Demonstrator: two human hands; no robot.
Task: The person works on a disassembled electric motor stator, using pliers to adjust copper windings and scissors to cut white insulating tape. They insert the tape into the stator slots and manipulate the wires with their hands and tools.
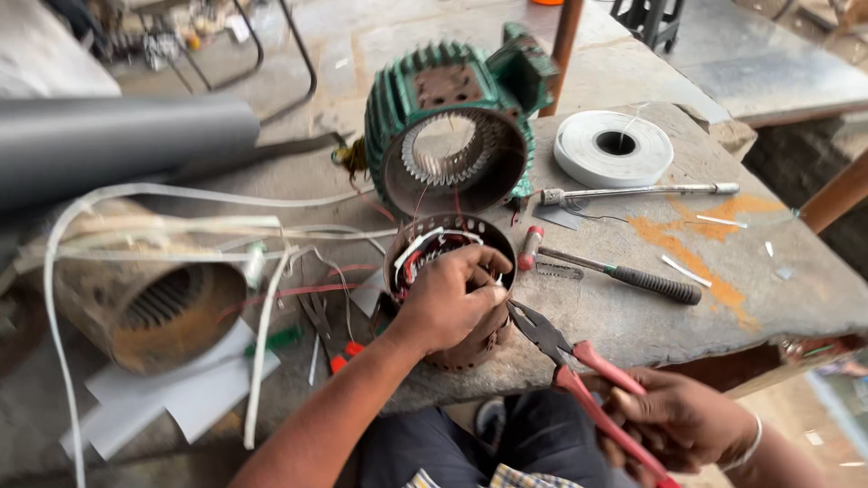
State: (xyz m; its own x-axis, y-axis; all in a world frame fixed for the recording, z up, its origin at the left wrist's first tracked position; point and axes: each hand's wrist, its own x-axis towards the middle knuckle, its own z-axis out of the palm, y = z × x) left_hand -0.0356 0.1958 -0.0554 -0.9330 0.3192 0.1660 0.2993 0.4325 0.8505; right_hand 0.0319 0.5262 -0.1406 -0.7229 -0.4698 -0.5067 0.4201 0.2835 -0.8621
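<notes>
Red-handled pliers (579, 361) are sitting clamped in my right hand (678, 420) while my left hand (448, 303) is gripping the small stator (449, 289) on the desk (633, 307), fingers on windings; next likely needs plier tips brought in carefully.

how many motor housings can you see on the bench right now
3: the green finned housing at the back, the small stator under the left hand, and the rusty housing at far left. Others may sit out of frame.
</notes>
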